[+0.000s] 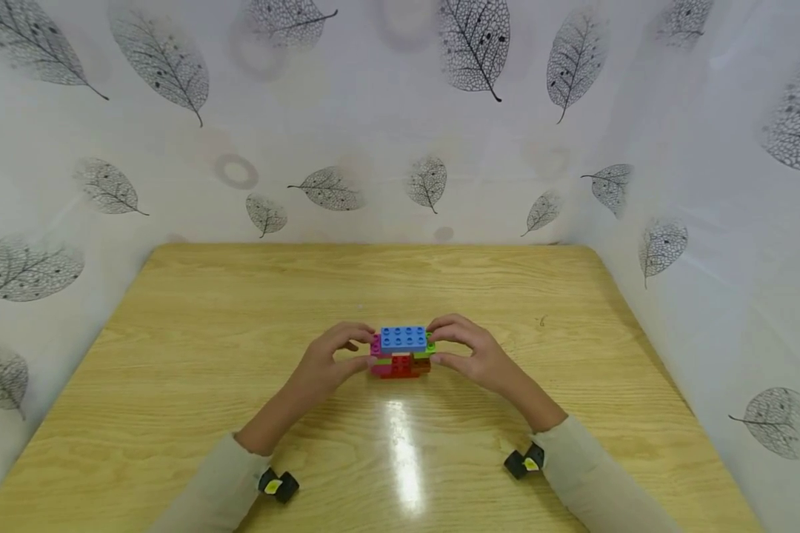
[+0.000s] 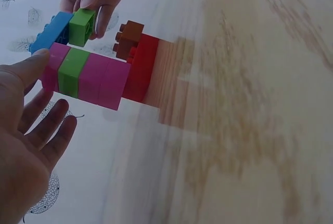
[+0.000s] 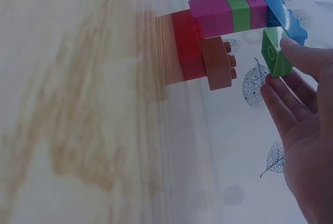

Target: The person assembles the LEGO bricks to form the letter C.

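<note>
A small structure of toy building blocks stands on the table before me. Its base is a long red block (image 2: 143,73), with a brown block (image 2: 129,41) on the right end. On the left end rises a stack of pink blocks (image 2: 101,82) with one green layer. A blue block (image 1: 403,338) bridges from the stack's upper part towards the right. My left hand (image 1: 330,359) pinches the top pink block between thumb and index finger. My right hand (image 1: 473,352) grips a green block (image 3: 276,52) beneath the blue block's right end; a gap separates it from the brown block.
The wooden table (image 1: 240,296) reaches out on all sides of the blocks. Behind and beside it hangs a white cloth (image 1: 373,133) with a leaf print. Dark wrist cameras (image 1: 278,485) sit at both cuffs.
</note>
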`<state>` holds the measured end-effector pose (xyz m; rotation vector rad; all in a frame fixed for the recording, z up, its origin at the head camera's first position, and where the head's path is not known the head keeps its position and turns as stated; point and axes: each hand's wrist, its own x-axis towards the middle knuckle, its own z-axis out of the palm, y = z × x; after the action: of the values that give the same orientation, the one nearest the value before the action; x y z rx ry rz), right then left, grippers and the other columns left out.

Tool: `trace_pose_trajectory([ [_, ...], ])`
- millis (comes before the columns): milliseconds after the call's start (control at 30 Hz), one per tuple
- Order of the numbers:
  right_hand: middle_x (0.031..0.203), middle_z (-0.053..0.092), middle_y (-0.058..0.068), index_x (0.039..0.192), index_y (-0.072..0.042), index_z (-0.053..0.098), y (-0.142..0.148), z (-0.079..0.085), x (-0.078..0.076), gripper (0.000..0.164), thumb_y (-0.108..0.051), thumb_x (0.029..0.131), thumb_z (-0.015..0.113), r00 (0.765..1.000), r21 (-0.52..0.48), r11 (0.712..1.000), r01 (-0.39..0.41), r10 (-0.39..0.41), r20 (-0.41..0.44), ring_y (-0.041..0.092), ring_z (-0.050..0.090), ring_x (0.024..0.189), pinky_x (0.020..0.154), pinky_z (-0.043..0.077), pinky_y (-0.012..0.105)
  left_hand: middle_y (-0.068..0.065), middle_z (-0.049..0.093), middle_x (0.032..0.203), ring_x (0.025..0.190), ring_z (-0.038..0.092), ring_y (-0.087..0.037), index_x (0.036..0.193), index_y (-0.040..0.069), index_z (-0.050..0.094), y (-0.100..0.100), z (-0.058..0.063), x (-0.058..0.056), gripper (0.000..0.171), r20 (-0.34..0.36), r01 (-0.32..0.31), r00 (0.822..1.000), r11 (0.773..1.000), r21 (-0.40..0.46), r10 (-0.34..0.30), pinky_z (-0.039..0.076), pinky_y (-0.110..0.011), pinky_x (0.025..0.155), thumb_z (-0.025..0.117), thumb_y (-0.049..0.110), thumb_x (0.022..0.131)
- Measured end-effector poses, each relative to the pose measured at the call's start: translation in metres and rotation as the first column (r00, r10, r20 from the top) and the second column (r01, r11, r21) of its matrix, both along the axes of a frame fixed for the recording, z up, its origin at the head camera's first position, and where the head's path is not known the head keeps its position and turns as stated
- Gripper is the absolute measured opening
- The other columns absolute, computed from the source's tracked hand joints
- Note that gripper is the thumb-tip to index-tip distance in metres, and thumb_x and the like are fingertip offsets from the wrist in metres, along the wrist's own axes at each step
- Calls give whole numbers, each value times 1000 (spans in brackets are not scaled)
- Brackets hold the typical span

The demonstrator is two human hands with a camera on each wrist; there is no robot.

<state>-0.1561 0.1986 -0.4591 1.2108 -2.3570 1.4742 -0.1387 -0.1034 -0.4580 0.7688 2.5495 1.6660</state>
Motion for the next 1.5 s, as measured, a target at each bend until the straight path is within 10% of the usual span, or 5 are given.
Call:
trace_pose_trajectory([
  [167, 124, 62, 15, 112, -5, 68, -3, 0, 1, 34, 11, 82, 75, 999, 35, 999, 35, -35, 5, 27, 58, 118, 102, 46, 24, 1, 64, 128, 118, 59, -17, 112, 19, 66, 1, -2, -1, 21, 26, 23, 999, 999, 39, -25, 53, -47, 96, 74, 17, 92],
  [400, 124, 60, 22, 113, 3, 65, -4, 4, -3, 29, 13, 87, 69, 992, 4, 998, 66, -66, 107, 38, 62, 113, 94, 54, 52, 5, 63, 128, 119, 59, -15, 122, 22, 64, 5, -4, -9, 28, 55, 12, 998, 999, 42, -14, 52, -42, 100, 71, 17, 95],
  [967, 132, 57, 19, 126, 2, 64, -10, 2, -41, 31, -4, 96, 67, 910, -8, 979, 201, -184, 372, 36, 59, 121, 98, 53, 31, -1, 60, 135, 116, 62, -25, 133, 20, 62, 16, -14, -50, 37, 293, -123, 952, 988, 92, 91, 57, -39, 90, 68, 29, 98],
  [1500, 130, 65, 11, 129, -9, 66, -16, -13, -56, 35, -24, 97, 69, 841, 177, 942, 285, -335, 426, 30, 59, 124, 102, 49, 48, -8, 63, 135, 122, 61, -26, 134, 11, 63, 16, -28, -70, 38, 369, -123, 924, 992, 24, 106, 51, -41, 101, 66, 24, 99],
])
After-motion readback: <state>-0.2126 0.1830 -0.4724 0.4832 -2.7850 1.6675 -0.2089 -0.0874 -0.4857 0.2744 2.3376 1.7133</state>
